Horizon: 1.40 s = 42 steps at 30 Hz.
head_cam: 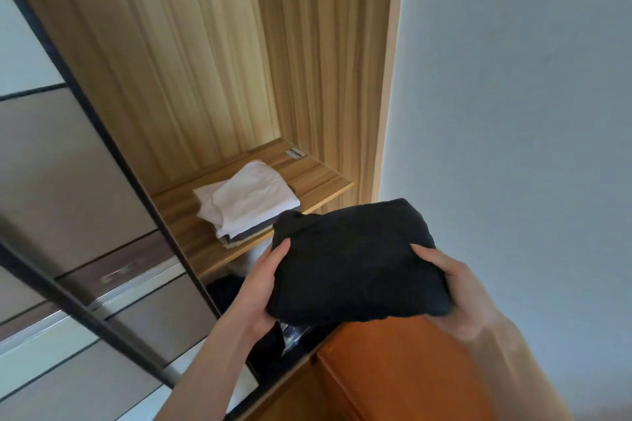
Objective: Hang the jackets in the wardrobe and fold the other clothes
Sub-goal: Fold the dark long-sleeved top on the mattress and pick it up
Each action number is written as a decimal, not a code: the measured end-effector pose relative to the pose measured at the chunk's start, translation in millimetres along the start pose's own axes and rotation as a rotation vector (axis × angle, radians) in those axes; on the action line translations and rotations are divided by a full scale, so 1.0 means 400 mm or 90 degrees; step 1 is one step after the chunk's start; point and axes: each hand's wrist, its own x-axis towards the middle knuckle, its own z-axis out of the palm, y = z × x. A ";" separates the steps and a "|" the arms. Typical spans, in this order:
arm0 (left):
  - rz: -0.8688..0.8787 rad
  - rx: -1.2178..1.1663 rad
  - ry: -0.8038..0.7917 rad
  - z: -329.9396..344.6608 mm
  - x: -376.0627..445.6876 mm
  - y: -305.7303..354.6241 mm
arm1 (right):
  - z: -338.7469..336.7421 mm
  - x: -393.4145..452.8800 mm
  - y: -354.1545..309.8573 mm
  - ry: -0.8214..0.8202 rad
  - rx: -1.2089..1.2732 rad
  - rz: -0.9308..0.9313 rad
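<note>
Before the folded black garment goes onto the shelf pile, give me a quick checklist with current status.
1. Both hands gripping: left hand and right hand hold opposite edges of the black garment: ok.
2. Fold intact, nothing trailing: ok.
3. Wardrobe shelf open to reach: ok.
4. Folded pile, white piece on top, looks level: ok.
5. Garment over the pile: not ok, it is in front of and below the shelf edge.
6. Pile's stability under added weight: cannot tell.
</note>
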 end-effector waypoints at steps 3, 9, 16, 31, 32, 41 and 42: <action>0.014 -0.046 0.036 -0.018 0.034 0.020 | 0.033 0.079 -0.048 -0.030 -0.050 0.012; 0.075 -0.068 0.070 -0.076 0.090 0.073 | 0.131 0.220 -0.093 -0.087 -0.066 0.014; 0.143 -0.039 0.098 -0.184 0.156 0.175 | 0.252 0.376 -0.097 -0.085 -0.137 0.022; 0.166 -0.023 0.138 -0.321 0.366 0.283 | 0.403 0.703 -0.103 -0.122 -0.280 -0.019; 0.174 -0.029 0.151 -0.328 0.382 0.288 | 0.414 0.728 -0.104 -0.128 -0.286 -0.022; 0.223 -0.072 0.280 -0.361 0.503 0.298 | 0.473 0.973 -0.095 -0.210 -0.276 -0.042; 0.222 -0.078 0.296 -0.363 0.517 0.301 | 0.481 1.002 -0.092 -0.221 -0.277 -0.036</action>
